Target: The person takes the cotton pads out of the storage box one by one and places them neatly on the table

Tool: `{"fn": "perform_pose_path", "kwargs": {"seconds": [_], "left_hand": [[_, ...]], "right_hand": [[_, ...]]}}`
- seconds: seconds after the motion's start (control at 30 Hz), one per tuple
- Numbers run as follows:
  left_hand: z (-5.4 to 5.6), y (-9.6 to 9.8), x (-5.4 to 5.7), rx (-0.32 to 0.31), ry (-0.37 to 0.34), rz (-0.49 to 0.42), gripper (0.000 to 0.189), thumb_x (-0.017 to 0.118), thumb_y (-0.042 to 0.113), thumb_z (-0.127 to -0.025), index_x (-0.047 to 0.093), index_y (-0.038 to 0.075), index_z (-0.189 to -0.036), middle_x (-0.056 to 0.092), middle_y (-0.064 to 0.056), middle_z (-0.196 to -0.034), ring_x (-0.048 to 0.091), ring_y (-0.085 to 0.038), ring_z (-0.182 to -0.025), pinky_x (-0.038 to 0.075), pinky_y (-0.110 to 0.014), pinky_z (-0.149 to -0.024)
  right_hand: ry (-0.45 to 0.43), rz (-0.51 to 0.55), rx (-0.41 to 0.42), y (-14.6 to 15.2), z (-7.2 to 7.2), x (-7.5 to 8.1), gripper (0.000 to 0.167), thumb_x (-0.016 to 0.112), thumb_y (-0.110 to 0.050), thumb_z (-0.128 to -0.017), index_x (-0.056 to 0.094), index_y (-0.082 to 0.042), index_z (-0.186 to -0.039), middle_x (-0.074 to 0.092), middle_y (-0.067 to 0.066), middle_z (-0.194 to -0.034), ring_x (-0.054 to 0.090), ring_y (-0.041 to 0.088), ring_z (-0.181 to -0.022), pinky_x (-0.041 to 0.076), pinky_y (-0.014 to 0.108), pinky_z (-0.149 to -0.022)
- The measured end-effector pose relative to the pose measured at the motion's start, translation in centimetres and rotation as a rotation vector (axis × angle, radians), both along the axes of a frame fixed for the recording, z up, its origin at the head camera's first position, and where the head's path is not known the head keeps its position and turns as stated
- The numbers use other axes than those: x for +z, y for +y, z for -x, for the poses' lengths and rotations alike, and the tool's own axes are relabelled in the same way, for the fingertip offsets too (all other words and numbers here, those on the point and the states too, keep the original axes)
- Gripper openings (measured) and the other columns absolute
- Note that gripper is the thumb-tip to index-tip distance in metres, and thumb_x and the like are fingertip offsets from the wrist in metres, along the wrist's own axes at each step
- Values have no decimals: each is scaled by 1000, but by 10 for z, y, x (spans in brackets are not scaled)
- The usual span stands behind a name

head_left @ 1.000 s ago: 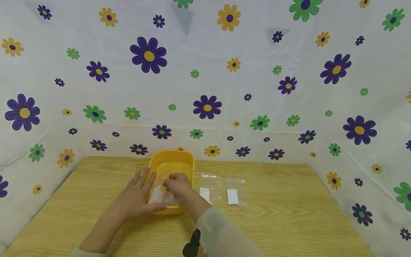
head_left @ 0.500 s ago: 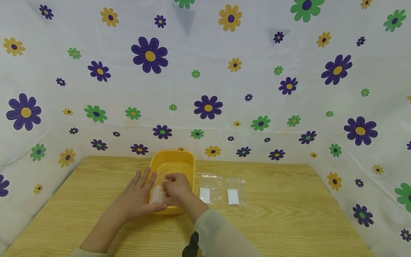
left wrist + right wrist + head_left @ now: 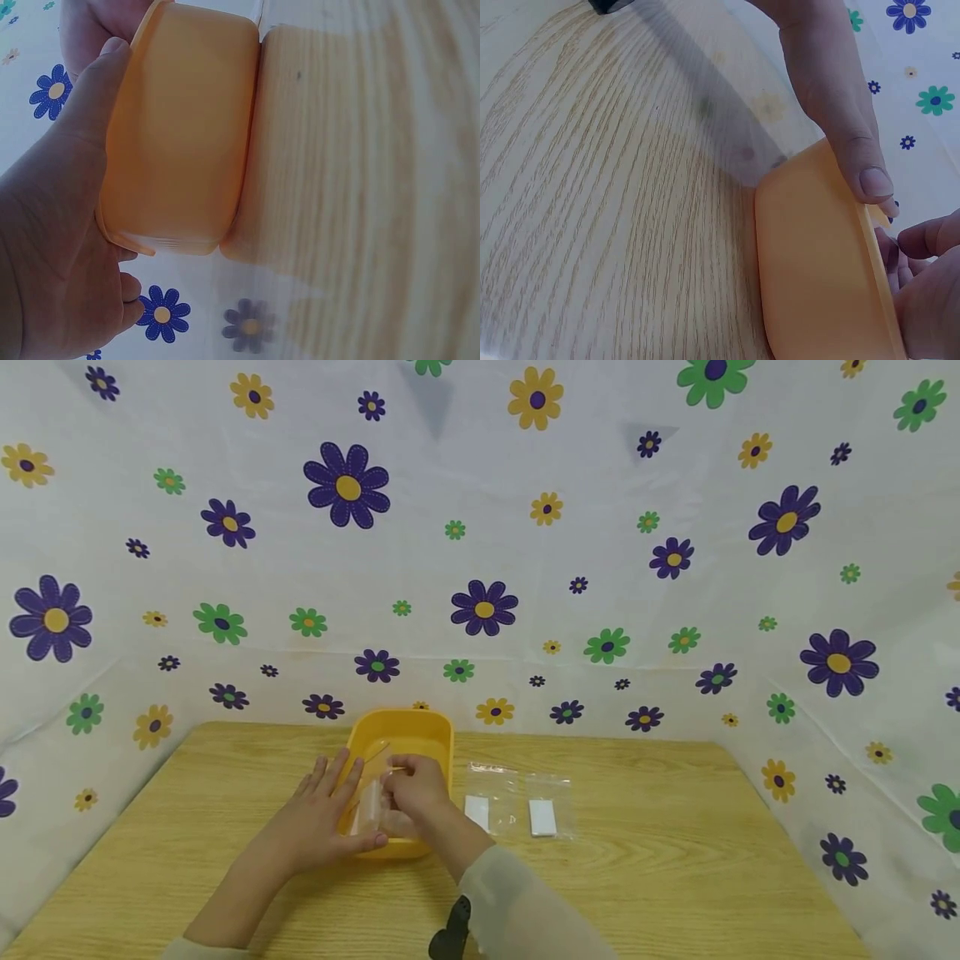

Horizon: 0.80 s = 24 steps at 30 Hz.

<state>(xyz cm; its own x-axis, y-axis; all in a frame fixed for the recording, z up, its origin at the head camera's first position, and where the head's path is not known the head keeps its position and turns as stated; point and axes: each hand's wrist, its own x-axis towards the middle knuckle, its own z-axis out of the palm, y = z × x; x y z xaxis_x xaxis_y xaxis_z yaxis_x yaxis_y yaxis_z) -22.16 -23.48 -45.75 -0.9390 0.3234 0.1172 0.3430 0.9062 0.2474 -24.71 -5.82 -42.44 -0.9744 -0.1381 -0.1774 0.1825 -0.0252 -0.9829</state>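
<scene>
Lying in a yellow rectangular plastic tray [image 3: 416,731], a clear plastic bag [image 3: 370,807], probably light, limp, best gripped edgewise, is apparently pinched by the right hand [image 3: 417,791]; the tray is braced by the left hand [image 3: 318,822], fingers spread.

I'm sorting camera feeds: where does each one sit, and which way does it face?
Head: worn on the head, facing forward and down at the yellow tray and flowered backdrop; left hand, right hand and forearms show.
Left wrist: worn there, facing the tray's outer side; left hand and part of the right show.
Right wrist: worn there, likewise facing the tray; parts of both hands show.
Both wrist views share the tray and table.
</scene>
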Motion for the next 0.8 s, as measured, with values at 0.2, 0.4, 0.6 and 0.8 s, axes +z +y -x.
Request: {"fn": "perform_pose_path", "kwargs": {"seconds": [0.2,0.4,0.6,0.8], "left_hand": [[2,-1,-1,-1,-9,11,118,53,85,-77,23,5,-158,8,-23,-166,6,-56,-148,14,-65,-119],[2,-1,-1,0,-9,5,118,52,85,-77,22,5,-159,8,-23,-166,5,-56,-147,14,-65,-119],[2,-1,0,3,-16,7,118,53,85,-77,22,5,-159,7,-23,-166,5,-56,-147,14,-65,-118],[2,0,2,11,-23,12,118,55,84,-77,21,5,-159,7,-23,-166,5,-56,-148,13,-66,-118]], "right_hand": [[18,-11,1,5,2,3,38,62,3,-90,62,1,-128,68,13,-102,58,14,-69,58,26,-67],[14,25,2,11,4,8,38,61,4,-90,62,1,-128,69,14,-102,58,15,-69,58,26,-68],[-21,57,-17,19,3,11,37,63,0,-92,63,-3,-129,66,10,-99,59,16,-73,59,27,-70],[-36,90,-25,31,5,12,35,64,-3,-94,63,-5,-129,65,9,-100,61,16,-79,60,26,-74]]}}
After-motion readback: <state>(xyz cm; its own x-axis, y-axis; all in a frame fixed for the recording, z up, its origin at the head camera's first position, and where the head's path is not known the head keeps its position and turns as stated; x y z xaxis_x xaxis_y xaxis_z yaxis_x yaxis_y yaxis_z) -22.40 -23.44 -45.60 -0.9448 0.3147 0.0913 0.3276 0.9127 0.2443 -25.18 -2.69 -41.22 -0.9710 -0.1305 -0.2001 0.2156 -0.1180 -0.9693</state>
